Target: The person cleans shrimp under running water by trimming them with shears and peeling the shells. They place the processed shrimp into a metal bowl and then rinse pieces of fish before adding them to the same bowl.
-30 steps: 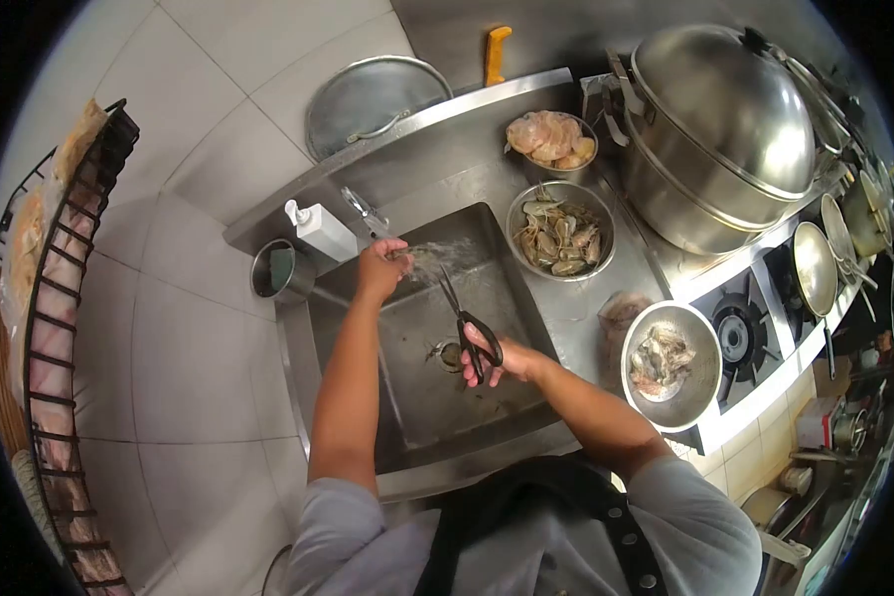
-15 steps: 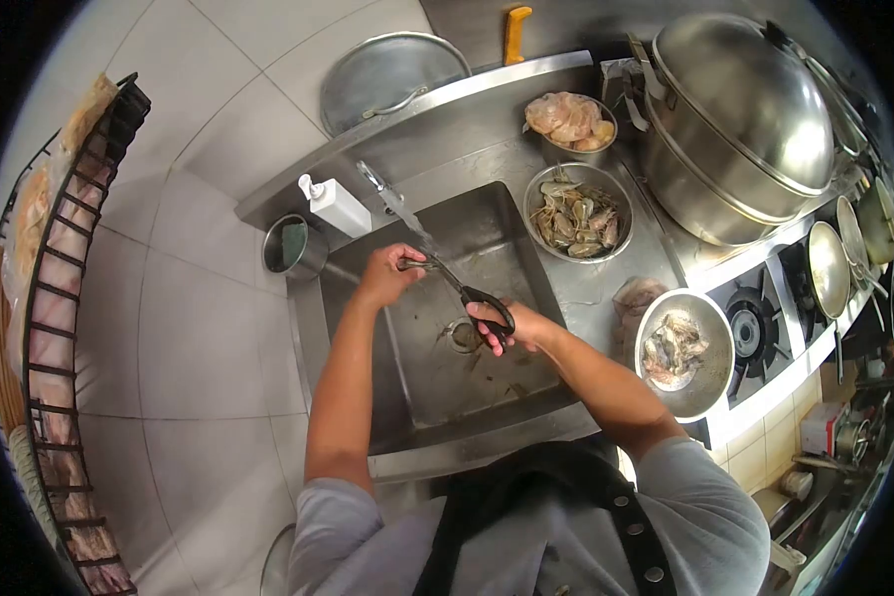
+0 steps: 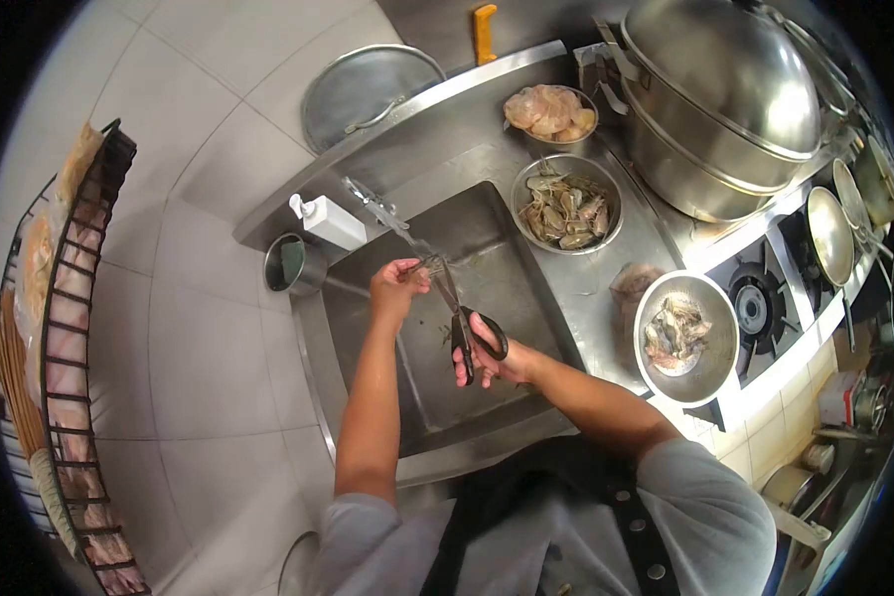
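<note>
Over the sink point(image 3: 432, 427), my left hand point(image 3: 397, 290) pinches a shrimp point(image 3: 426, 266) near the running tap point(image 3: 387, 217). Black-handled kitchen scissors point(image 3: 460, 328) are in my right hand point(image 3: 502, 358), their handles spread. The blades point up toward the shrimp; whether they touch it I cannot make out. A steel bowl point(image 3: 520, 177) of whole shrimp point(image 3: 569, 214) stands right of the sink. Nearer to my right forearm, a larger metal bowl point(image 3: 727, 343) holds more shrimp point(image 3: 677, 335).
Behind the shrimp bowl stands a bowl of pale pieces in plastic point(image 3: 549, 111). A large steamer pot point(image 3: 715, 109) and a gas burner point(image 3: 755, 306) are at right. At left are a white pump bottle point(image 3: 328, 221), a steel cup point(image 3: 296, 266) and a wire rack point(image 3: 67, 338).
The scissors' handles have spread apart and the blades have turned more upright. My right hand has come a little lower. The view has shifted slightly.
</note>
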`<state>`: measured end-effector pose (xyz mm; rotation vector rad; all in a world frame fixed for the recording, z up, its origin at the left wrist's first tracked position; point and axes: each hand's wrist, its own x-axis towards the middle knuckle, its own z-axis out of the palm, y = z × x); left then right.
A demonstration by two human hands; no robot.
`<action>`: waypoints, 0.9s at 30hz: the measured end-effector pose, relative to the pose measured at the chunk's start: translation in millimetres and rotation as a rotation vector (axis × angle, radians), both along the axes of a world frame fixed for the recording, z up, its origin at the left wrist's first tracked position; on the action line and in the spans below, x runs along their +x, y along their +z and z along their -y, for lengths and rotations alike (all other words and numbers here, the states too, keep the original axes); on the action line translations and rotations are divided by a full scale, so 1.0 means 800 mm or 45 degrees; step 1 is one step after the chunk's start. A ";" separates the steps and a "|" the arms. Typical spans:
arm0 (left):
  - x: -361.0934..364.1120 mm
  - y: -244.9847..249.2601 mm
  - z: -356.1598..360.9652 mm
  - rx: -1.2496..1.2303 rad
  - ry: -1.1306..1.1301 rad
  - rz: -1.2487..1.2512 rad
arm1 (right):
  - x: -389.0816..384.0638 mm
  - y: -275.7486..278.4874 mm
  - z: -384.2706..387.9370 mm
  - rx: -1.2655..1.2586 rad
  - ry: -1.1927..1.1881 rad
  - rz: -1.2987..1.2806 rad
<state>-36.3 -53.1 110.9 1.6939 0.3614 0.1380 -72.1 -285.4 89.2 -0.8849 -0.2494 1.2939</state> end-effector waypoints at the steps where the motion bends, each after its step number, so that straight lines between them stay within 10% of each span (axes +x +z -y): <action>1: -0.002 -0.002 0.003 0.018 -0.014 -0.023 | 0.003 -0.002 0.000 0.005 -0.013 -0.007; 27: -0.026 -0.004 -0.015 -0.282 0.005 -0.190 | 0.017 -0.011 0.037 -0.275 -0.245 0.261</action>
